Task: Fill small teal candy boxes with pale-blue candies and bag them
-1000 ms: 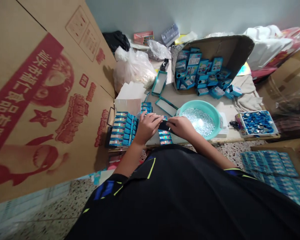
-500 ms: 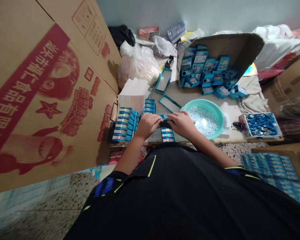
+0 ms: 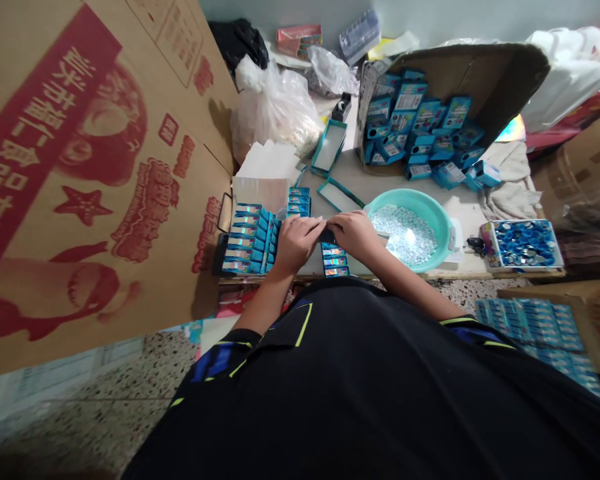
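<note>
Head view: left hand (image 3: 299, 240) and right hand (image 3: 357, 233) nearly together, fingertips at a dark piece (image 3: 327, 235), far end of the blue box row (image 3: 335, 261); firm pinch, couldn't tell. Risk: rightward elbow swing jolting the basin (image 3: 437, 213). Versus half-second earlier: fingertips closer, less dark piece showing.

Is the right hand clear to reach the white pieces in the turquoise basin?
Probably yes: the right hand is just beside the turquoise basin, whose open top leaves the white pieces exposed. Its fingertips seem occupied with a small dark item, though.
</note>
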{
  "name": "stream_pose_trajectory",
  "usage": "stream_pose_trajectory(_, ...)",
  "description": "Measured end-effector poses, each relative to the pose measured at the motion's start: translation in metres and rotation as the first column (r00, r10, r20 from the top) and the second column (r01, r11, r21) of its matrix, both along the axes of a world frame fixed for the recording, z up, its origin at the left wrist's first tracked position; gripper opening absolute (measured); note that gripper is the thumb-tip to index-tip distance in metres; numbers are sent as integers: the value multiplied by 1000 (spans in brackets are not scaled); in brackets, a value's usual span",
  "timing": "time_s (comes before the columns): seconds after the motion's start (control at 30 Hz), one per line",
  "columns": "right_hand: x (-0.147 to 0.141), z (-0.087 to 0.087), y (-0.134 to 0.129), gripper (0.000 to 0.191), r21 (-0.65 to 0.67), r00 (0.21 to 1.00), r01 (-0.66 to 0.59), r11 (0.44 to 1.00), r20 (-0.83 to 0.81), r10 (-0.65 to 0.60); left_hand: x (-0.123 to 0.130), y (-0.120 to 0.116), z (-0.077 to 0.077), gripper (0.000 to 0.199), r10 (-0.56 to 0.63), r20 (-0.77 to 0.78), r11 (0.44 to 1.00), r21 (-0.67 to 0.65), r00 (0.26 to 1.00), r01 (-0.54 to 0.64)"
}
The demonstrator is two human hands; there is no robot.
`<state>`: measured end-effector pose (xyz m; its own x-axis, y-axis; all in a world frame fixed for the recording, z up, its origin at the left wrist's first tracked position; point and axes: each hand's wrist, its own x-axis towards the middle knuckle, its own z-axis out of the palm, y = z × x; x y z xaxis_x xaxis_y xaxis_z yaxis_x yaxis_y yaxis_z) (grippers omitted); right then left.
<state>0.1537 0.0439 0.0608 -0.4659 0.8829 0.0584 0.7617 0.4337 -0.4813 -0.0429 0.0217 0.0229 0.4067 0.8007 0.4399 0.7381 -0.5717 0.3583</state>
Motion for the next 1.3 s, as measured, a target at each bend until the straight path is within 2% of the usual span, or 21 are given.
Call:
stream_pose_trajectory(0.17, 2, -4, 1, 31, 0, 1000, 14, 1000, -7, -14, -2, 1, -14, 33, -29, 38, 999, -40, 999, 31)
stream_pose_trajectory(0.4, 7, -6, 5, 27, 1, 998, 52, 999, -21, -52, 2, 2, -19, 24, -32, 43, 999, -39, 999, 33)
stream_pose_trajectory(0.57, 8, -7, 9, 27, -6, 993, 110, 994, -49, -110, 5, 2, -28, 22, -59, 126, 995, -77, 990, 69)
stream_pose_trajectory(0.67, 27, -18, 12, 28, -23, 978, 186, 982, -93, -187, 7, -5, -41, 20, -102, 249, 974, -174, 963, 148)
stream_pose_trajectory(0.7, 40, -25, 13, 30, -29, 960, 255, 967, -114, -256, 8, -9, -47, 21, -51, 326, 967, -220, 944, 128)
stream_pose_trajectory(0.77, 73, -42, 15, 34, -48, 886, 439, 897, -146, -441, 9, -14, -59, 24, 184, 495, 939, -344, 849, -3)
stream_pose_trajectory(0.83, 110, -61, 17, 39, -75, 783, 607, 791, -112, -611, 9, -16, -69, 27, 441, 580, 852, -510, 684, -117)
stream_pose_trajectory(0.87, 127, -69, 17, 41, -87, 741, 665, 742, -50, -670, 8, -15, -73, 28, 520, 582, 802, -585, 625, -122)
stream_pose_trajectory(0.9, 139, -77, 17, 44, -79, 701, 712, 697, 21, -713, 7, -13, -76, 29, 556, 574, 764, -638, 601, -98)
stream_pose_trajectory(0.97, 149, -86, 14, 53, -14, 646, 760, 649, 117, -754, 6, -8, -79, 28, 555, 560, 726, -688, 615, -28)
stream_pose_trajectory(1.0, 146, -89, 12, 56, 18, 657, 748, 663, 120, -744, 5, -5, -80, 27, 546, 561, 716, -698, 622, 1)
stream_pose_trajectory(1.03, 138, -90, 10, 56, 30, 703, 706, 707, 88, -706, 5, -2, -81, 27, 543, 567, 705, -708, 619, 31)
stream_pose_trajectory(1.07, 125, -91, 8, 54, 12, 775, 632, 775, 27, -632, 6, 1, -82, 26, 557, 579, 686, -725, 595, 64)
stream_pose_trajectory(1.13, 91, -94, 5, 48, -101, 895, 407, 908, -155, -418, 8, 5, -84, 28, 628, 600, 627, -767, 496, 135)
stream_pose_trajectory(1.17, 72, -97, 4, 48, -182, 909, 284, 941, -261, -325, 10, 7, -86, 29, 665, 604, 600, -782, 440, 167)
stream_pose_trajectory(1.2, 55, -101, 4, 52, -274, 892, 180, 945, -359, -274, 12, 9, -87, 31, 693, 605, 581, -791, 391, 192)
stream_pose_trajectory(1.23, 39, -105, 5, 57, -375, 857, 99, 922, -438, -270, 13, 10, -88, 33, 712, 606, 571, -794, 355, 210)
stream_pose_trajectory(1.3, 15, -114, 9, 62, -548, 776, -11, 836, -532, -338, 16, 13, -89, 36, 727, 607, 562, -794, 320, 231)
